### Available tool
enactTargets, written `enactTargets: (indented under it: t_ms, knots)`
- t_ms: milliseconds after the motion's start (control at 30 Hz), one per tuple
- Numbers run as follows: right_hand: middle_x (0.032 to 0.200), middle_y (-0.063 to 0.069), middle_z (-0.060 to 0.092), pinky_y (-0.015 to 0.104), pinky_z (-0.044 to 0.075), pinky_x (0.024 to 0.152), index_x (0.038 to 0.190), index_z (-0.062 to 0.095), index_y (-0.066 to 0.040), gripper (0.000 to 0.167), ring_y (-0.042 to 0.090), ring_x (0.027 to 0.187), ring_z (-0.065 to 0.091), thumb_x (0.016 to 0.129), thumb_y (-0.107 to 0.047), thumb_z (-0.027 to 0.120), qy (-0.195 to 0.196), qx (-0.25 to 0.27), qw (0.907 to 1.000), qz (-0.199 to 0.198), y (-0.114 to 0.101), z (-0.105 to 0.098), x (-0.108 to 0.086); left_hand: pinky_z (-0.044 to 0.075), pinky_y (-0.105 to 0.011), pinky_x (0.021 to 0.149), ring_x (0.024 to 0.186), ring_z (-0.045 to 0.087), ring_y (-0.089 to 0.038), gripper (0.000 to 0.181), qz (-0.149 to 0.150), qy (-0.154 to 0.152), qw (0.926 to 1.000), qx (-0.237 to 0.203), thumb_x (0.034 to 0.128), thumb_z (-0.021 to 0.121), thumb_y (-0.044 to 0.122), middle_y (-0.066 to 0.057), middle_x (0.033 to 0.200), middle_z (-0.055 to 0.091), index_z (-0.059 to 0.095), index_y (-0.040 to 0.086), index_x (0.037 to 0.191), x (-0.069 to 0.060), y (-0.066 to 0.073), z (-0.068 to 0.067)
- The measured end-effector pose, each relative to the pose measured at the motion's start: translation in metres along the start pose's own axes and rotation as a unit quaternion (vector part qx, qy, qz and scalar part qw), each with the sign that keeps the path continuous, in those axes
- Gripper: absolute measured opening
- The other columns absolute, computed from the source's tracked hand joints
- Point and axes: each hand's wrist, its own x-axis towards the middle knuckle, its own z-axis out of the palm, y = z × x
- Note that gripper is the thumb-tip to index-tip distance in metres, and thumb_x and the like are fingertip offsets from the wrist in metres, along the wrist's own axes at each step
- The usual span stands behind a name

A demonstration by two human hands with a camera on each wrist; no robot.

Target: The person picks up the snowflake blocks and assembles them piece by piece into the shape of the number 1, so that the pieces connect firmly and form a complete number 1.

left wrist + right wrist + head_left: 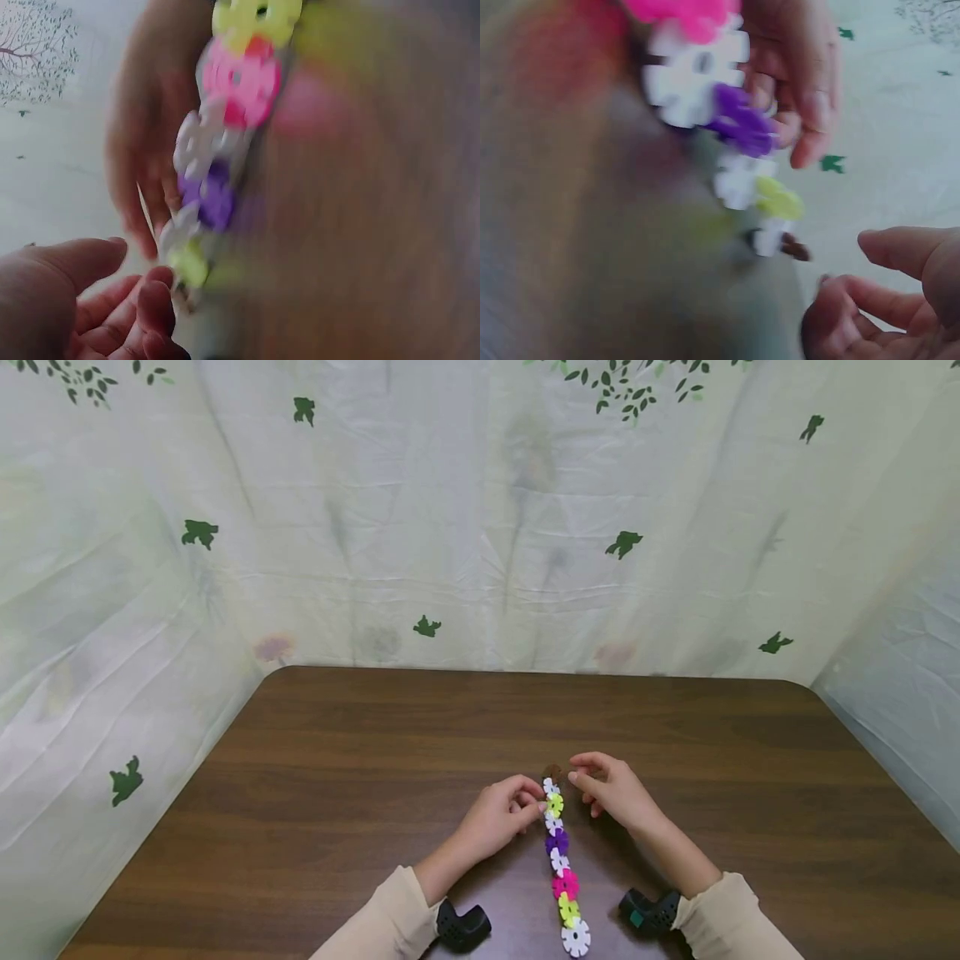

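A chain of interlocking notched plastic discs (559, 862) lies on the table, running away from the person. White discs alternate with yellow, pink and purple ones, and a brown disc (552, 772) forms the far end. Left of the upper chain is my left hand (495, 817), its fingertips beside the yellow disc (555, 805); whether they touch it I cannot tell. In the left wrist view its thumb stands apart from loosely bent fingers, with nothing between. My right hand (617, 792) hovers just right of the brown end, thumb and fingers parted and holding nothing.
The brown wooden table (360, 743) has rounded far corners. A pale curtain (465, 527) with green leaf and bird prints hangs behind it and along both sides. Black wrist devices (463, 927) sit at both cuffs.
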Motion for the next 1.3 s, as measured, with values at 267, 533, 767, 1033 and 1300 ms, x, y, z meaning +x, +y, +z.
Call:
enactTargets:
  t_ms: [267, 533, 767, 1033, 1300]
  knots:
    - [0.122, 0.014, 0.05, 0.048, 0.04, 0.086, 0.128, 0.045, -0.004, 0.051, 0.031, 0.111, 0.047, 0.09, -0.036, 0.053, 0.048, -0.143, 0.9839, -0.096, -0.024, -0.026, -0.013, 0.042, -0.037, 0.084, 0.102, 0.052, -0.022, 0.039, 0.067, 0.078, 0.9833, 0.15, 0.0878, 0.059, 0.026, -0.007, 0.116, 0.055, 0.052, 0.005, 0.12, 0.0, 0.004, -0.041]
    - [0.144, 0.015, 0.023, 0.059, 0.012, 0.099, 0.143, 0.02, -0.014, 0.074, 0.036, 0.13, 0.016, 0.086, -0.038, 0.059, 0.096, -0.308, 0.9316, -0.168, -0.035, -0.049, -0.039, 0.024, -0.053, 0.098, 0.128, 0.026, -0.032, 0.068, 0.096, 0.103, 0.9138, 0.381, 0.0863, 0.056, 0.043, -0.01, 0.143, 0.029, 0.031, 0.011, 0.14, -0.021, 0.005, -0.087]
    - [0.15, 0.007, 0.004, 0.059, -0.009, 0.097, 0.145, 0.008, -0.024, 0.095, 0.036, 0.133, 0.0, 0.074, -0.056, 0.063, 0.119, -0.455, 0.8566, -0.213, -0.023, -0.061, -0.056, 0.003, -0.053, 0.103, 0.134, 0.003, -0.029, 0.083, 0.088, 0.074, 0.8555, 0.505, 0.0819, 0.042, 0.065, -0.005, 0.149, 0.007, 0.015, 0.019, 0.145, -0.042, 0.009, -0.114]
    - [0.15, 0.005, -0.005, 0.064, -0.013, 0.092, 0.145, 0.004, -0.021, 0.114, 0.035, 0.132, -0.012, 0.061, -0.072, 0.06, 0.074, -0.507, 0.8365, -0.194, -0.003, -0.062, -0.066, -0.004, -0.058, 0.099, 0.134, -0.003, -0.03, 0.1, 0.083, 0.011, 0.8286, 0.554, 0.068, 0.033, 0.083, -0.006, 0.15, 0.003, 0.017, 0.021, 0.145, -0.052, 0.005, -0.118]
    - [0.15, 0.005, -0.006, 0.064, -0.015, 0.09, 0.145, 0.002, -0.023, 0.113, 0.036, 0.131, -0.012, 0.062, -0.074, 0.058, 0.038, -0.507, 0.8452, -0.165, 0.002, -0.059, -0.068, -0.005, -0.057, 0.1, 0.134, -0.002, -0.029, 0.102, 0.094, -0.014, 0.8305, 0.549, 0.0651, 0.035, 0.084, -0.006, 0.15, 0.004, 0.02, 0.022, 0.144, -0.054, 0.003, -0.116]
